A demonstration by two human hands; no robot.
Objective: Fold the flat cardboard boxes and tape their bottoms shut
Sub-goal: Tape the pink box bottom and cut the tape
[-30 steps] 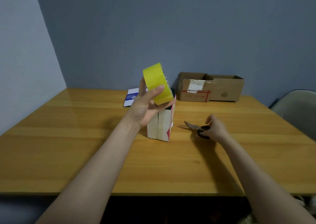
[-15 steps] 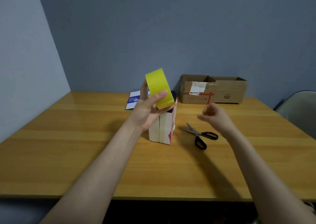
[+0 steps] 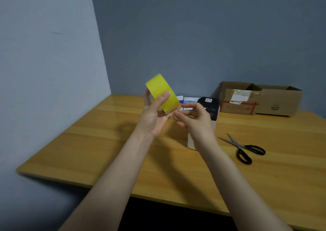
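Observation:
My left hand (image 3: 155,115) holds a yellow tape roll (image 3: 163,92) up above the wooden table (image 3: 88,142), thumb across its outer face. My right hand (image 3: 195,117) is just right of the roll, fingers curled, with the forefinger tip touching the roll's lower right edge. Behind my right hand stands a small folded box (image 3: 209,107), black on top with a white label and pale on its side; my wrist hides most of it. Black-handled scissors (image 3: 244,148) lie open on the table to the right.
Two open brown cardboard boxes (image 3: 261,100) stand at the back right against the wall. A flat white and blue card (image 3: 188,100) lies behind the tape roll. The left wall runs close along the table's left edge.
My right hand let go of the scissors, left them on the table and moved left up to the tape roll. The view swung left.

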